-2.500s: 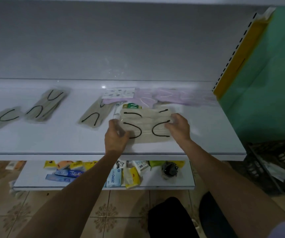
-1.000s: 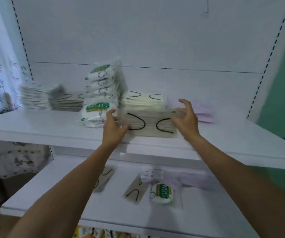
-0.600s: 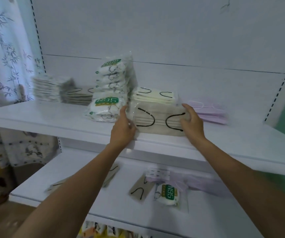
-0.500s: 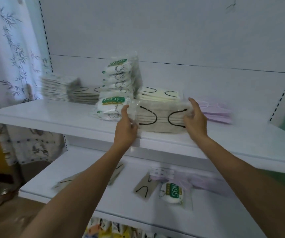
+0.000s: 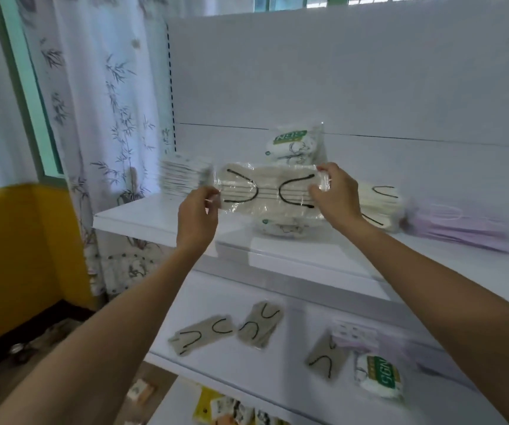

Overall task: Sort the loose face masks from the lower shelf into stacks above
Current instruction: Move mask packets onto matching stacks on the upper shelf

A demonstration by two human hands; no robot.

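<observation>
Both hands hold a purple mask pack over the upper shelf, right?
No. In the head view the pack held by the left hand and right hand over the upper shelf is beige with black loops, not purple.

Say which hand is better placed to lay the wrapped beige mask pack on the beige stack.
Probably right: the right hand pinches the wrapped beige mask pack at the end beside the beige stack; left hand holds the far end.

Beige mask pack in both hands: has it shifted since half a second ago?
Yes. The beige mask pack moved left: before it was right of the N95 stack, now it is held in front of it.
</observation>
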